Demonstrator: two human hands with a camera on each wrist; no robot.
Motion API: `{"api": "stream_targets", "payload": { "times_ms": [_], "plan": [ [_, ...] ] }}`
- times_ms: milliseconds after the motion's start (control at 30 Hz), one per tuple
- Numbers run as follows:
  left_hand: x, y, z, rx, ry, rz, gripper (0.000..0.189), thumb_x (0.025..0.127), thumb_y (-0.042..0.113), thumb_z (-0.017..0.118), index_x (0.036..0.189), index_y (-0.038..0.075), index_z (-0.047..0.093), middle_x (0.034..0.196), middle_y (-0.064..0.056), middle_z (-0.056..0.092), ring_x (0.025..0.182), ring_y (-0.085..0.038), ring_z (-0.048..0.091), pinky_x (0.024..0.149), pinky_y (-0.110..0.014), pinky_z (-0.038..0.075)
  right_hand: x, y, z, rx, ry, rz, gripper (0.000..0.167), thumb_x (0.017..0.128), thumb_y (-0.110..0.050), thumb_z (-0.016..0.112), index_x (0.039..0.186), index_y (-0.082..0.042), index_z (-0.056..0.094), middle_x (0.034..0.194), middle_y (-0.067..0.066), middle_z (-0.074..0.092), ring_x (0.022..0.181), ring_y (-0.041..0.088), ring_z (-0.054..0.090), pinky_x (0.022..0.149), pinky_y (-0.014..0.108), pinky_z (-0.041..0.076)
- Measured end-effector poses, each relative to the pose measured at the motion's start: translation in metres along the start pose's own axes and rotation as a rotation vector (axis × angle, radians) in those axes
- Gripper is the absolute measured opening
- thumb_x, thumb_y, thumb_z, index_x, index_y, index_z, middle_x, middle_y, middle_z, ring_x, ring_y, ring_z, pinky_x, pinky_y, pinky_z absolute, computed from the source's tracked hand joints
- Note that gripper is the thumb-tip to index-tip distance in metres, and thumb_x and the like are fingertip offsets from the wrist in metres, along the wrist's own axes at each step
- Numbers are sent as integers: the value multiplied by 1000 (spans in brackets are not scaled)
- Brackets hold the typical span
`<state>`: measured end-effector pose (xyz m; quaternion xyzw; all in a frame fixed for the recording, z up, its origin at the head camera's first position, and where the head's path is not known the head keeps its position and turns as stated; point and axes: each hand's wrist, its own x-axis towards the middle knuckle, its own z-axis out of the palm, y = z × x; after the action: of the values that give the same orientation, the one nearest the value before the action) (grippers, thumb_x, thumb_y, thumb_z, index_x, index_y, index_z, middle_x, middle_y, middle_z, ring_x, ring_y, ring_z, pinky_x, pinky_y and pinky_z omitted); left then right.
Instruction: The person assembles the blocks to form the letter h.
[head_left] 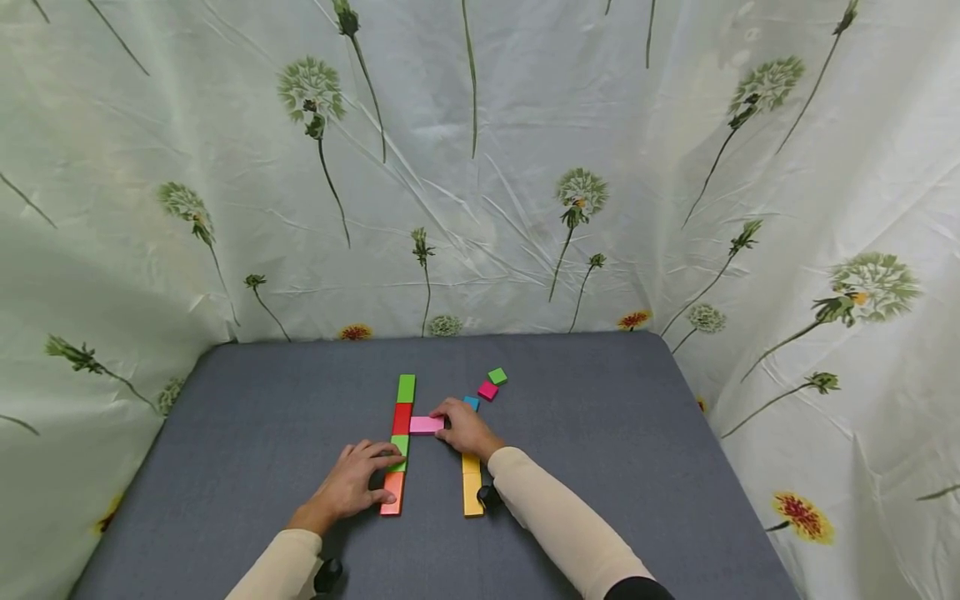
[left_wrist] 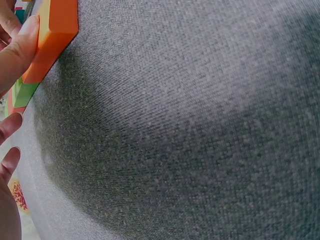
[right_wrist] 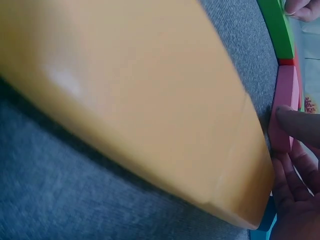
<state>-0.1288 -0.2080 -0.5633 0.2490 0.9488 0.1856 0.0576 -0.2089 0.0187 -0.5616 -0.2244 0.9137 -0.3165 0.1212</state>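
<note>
Pinching a pink block (head_left: 425, 425) by its right end, between thumb and fingers of the right hand (head_left: 467, 430). Lying crosswise between two columns of blocks, with its left end meeting a red block (head_left: 402, 419). Cannot tell whether touching the right column too, because of the covering hand. At the left column, touching an orange block (head_left: 394, 487) with the thumb of the left hand (head_left: 348, 483) and a green block (head_left: 401, 442) with a fingertip, thumb and fingers spread apart. Beyond the red block, in the same line, a second green block (head_left: 406, 388). In the right column, partly under the right hand, a yellow block (head_left: 472, 497), another yellow block (head_left: 471, 464) touching its far end, and a blue block (head_left: 471, 402) farthest off. Just past the blue, set askew, a small magenta piece (head_left: 487, 391) and a small green piece (head_left: 497, 377). Underneath, a grey cloth-covered table (head_left: 600, 433). On both arms, cream sleeves (head_left: 570, 521). Behind and around, a pale curtain (head_left: 510, 275) printed with flowers.
</note>
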Motion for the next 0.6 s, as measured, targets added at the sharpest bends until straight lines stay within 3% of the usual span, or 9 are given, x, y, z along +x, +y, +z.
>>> {"api": "stream_targets", "payload": {
  "times_ms": [600],
  "plan": [
    [0, -1, 1, -13, 1, 2, 58, 69, 40, 82, 119, 14, 69, 121, 0, 60, 108, -21, 50, 86, -43, 35, 1, 1, -2, -23, -11, -19, 29, 87, -10, 70, 116, -6, 69, 106, 4, 62, 101, 16, 57, 94, 30, 44]
  ]
}}
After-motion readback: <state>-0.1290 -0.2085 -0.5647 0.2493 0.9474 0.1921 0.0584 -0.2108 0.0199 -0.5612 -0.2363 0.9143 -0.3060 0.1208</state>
